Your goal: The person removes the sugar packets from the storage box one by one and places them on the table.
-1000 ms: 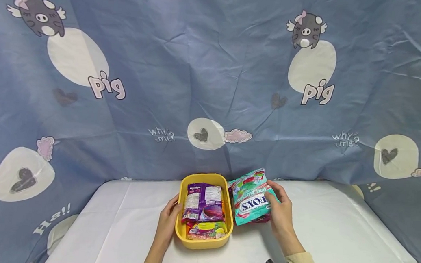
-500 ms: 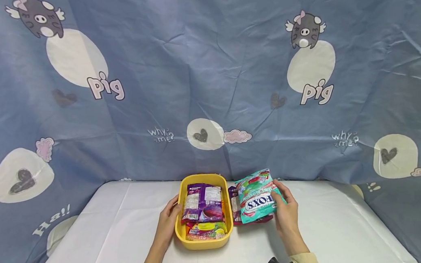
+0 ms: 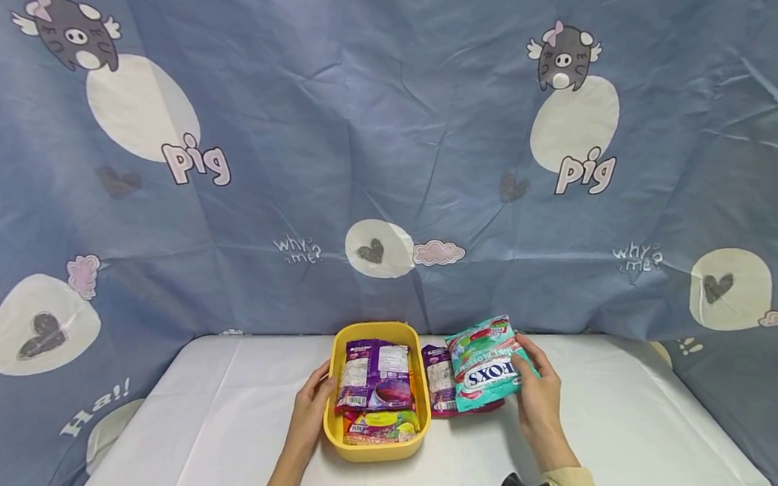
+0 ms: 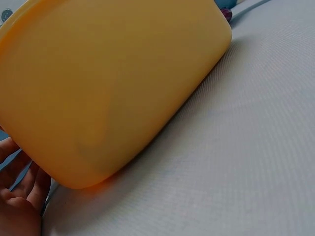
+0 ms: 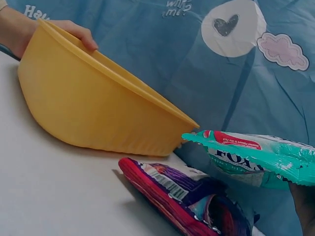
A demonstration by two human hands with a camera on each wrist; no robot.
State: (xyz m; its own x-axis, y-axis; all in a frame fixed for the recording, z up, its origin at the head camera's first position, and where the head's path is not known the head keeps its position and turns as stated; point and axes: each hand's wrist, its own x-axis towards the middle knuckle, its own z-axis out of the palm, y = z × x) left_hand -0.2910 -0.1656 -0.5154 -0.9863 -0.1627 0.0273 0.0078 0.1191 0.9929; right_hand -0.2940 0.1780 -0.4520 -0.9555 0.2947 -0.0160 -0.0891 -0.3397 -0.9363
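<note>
My right hand (image 3: pixel 539 395) pinches a teal FOX'S Mint Blossom candy bag (image 3: pixel 487 369) by its right edge, thumb on the printed front. In the right wrist view, this candy bag (image 5: pixel 251 156) hangs above a purple and red candy bag (image 5: pixel 184 194) lying on the table. My left hand (image 3: pixel 311 403) holds the left side of a yellow plastic tub (image 3: pixel 374 453), its thumb at the rim and fingers along the outer wall. Inside the tub, a purple candy bag (image 3: pixel 380 374) overlaps a yellow and red candy bag (image 3: pixel 383 428).
A white table (image 3: pixel 235 413) carries the tub and the purple bag beside it. Behind its far edge hangs a blue curtain (image 3: pixel 395 160) with pig and heart prints.
My right hand has moved right with the teal candy bag, uncovering more of the purple bag on the table. The left hand and the tub have stayed in place.
</note>
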